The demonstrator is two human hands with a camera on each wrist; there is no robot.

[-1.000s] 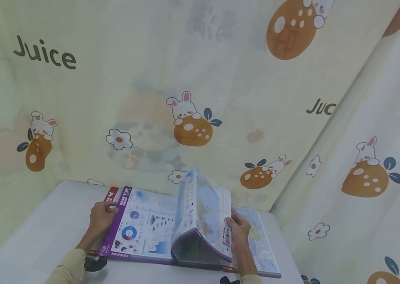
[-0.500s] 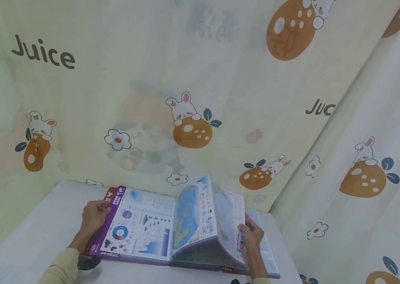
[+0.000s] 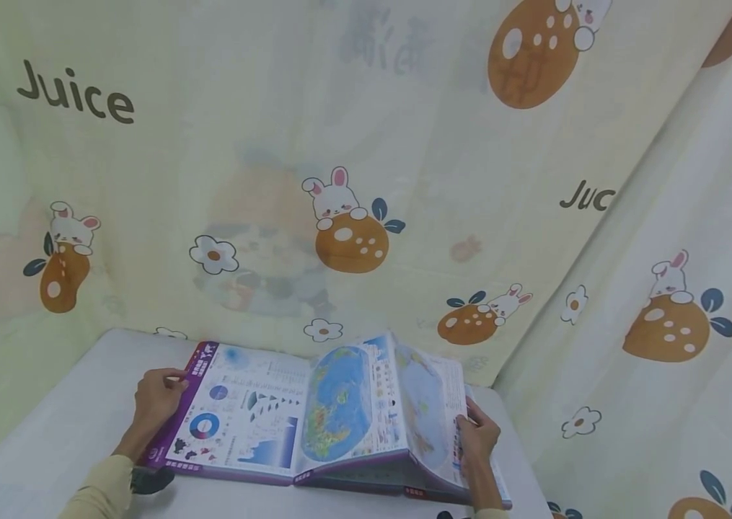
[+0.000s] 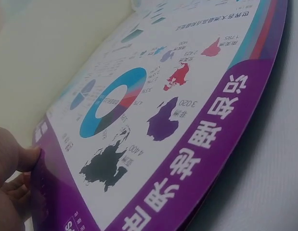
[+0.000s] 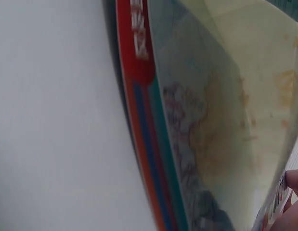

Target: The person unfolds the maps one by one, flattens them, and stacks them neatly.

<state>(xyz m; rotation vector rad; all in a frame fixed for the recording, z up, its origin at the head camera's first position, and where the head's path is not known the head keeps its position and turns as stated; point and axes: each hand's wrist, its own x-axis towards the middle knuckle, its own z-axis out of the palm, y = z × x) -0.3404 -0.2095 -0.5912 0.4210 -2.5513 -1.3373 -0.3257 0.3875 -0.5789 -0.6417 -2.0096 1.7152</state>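
Observation:
A glossy folding world map point(image 3: 249, 418) with a purple border lies partly spread, its left panel flat and printed with charts. Its right panels point(image 3: 427, 411) rise to a peaked crease, like a low tent. My left hand point(image 3: 156, 400) pinches the purple left edge between thumb and fingers; the left wrist view shows that hand point(image 4: 11, 178) beside the border. At the right, my right hand point(image 3: 479, 432) grips the outer edge of the raised panel. Underneath lies a second, red-edged map point(image 5: 136, 53), mostly covered by the first.
The white table point(image 3: 99, 375) carries both maps. Patterned curtains point(image 3: 262, 144) with rabbits and fruit hang right behind the table and along its right side. Dark wrist-worn devices, such as one at the left wrist point(image 3: 151, 479), sit close over the tabletop.
My left hand has drawn the map's purple edge leftward, while my right hand has moved right with the raised panel. The fold has widened and lowered, uncovering a blue oval map.

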